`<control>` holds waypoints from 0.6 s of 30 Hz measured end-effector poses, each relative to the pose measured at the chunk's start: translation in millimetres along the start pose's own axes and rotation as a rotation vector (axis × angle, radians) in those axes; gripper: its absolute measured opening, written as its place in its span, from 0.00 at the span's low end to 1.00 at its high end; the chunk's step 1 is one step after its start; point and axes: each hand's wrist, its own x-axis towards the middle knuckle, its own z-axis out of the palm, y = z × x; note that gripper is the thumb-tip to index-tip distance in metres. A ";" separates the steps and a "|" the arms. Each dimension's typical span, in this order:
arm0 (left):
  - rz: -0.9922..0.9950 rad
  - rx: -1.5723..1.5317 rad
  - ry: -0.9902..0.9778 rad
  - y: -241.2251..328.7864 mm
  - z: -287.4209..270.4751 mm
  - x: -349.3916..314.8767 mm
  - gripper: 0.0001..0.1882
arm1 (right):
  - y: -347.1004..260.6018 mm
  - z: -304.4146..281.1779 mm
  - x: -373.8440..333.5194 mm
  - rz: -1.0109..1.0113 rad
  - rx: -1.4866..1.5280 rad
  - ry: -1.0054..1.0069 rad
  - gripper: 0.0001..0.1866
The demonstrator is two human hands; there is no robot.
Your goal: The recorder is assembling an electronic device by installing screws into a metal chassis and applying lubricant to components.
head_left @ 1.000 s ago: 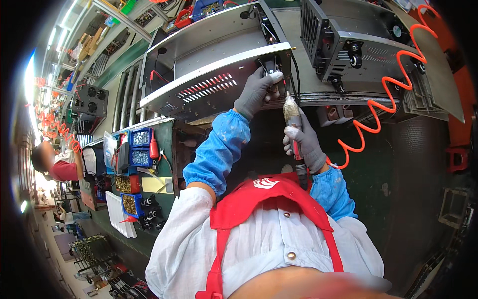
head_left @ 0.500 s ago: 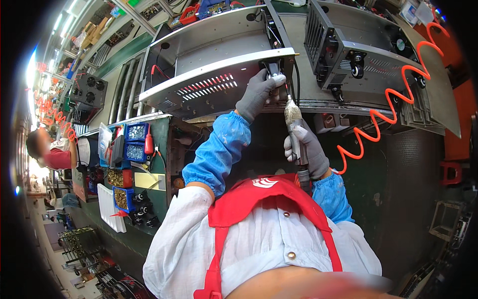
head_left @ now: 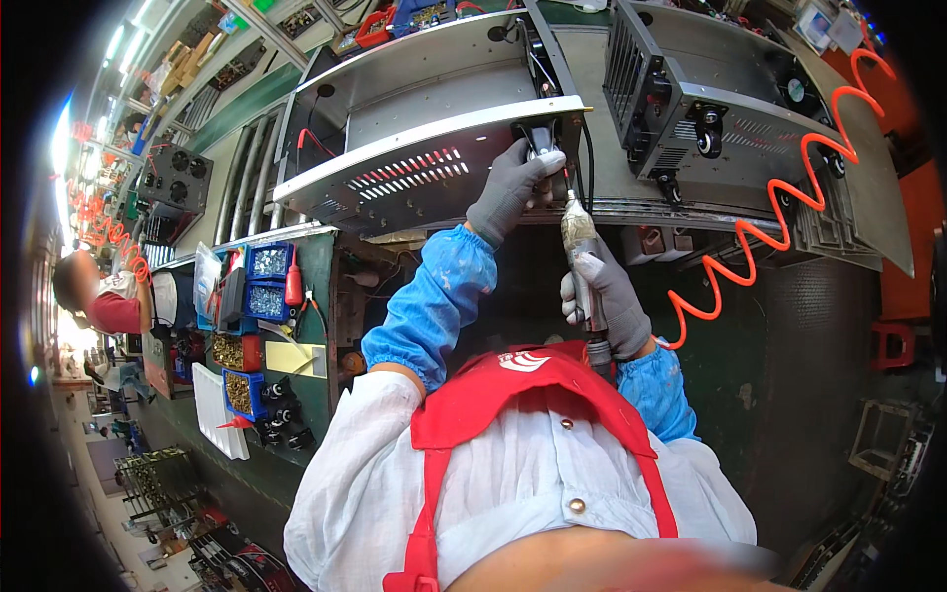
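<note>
Gripping right hand (head_left: 614, 296): our grip is closed around a power screwdriver (head_left: 579, 234), its tip toward the near right corner of the metal case (head_left: 424, 205).
Left hand (head_left: 515, 183): we pinch a dark fitting (head_left: 539, 138) at the metal case's near panel.
Second case (head_left: 730, 168): right of the metal case.

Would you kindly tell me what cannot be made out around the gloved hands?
All in the head view:
Dark fitting: partly hidden by the left hand.
Power tool: part of its grip, covered by the right hand.
Tool tip: whether it touches anything, too small to tell.
</note>
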 end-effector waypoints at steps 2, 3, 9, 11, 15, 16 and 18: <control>0.025 0.003 0.004 -0.5 1.2 -0.3 0.15 | -1.3 -1.9 0.5 0.010 0.038 -0.004 0.31; 0.023 0.005 0.000 -0.1 1.9 -1.3 0.15 | -2.3 -1.4 0.1 0.024 0.035 -0.005 0.32; 0.013 -0.003 0.010 -5.1 4.2 0.1 0.15 | -11.0 3.3 0.7 0.006 0.012 0.017 0.31; 0.022 -0.011 0.007 -4.0 4.9 -4.0 0.14 | -10.5 4.1 1.4 0.032 0.051 0.011 0.30; 0.006 -0.001 0.042 1.9 10.3 -11.4 0.15 | -6.8 -3.3 -3.1 -0.033 -0.094 0.035 0.33; -0.036 -0.094 0.070 1.2 6.5 -14.9 0.17 | -7.1 -4.9 -3.2 -0.055 -0.146 0.051 0.34; -0.064 -0.188 0.136 -10.3 -14.4 -20.1 0.20 | -8.0 -1.3 -19.1 -0.013 -0.104 0.050 0.39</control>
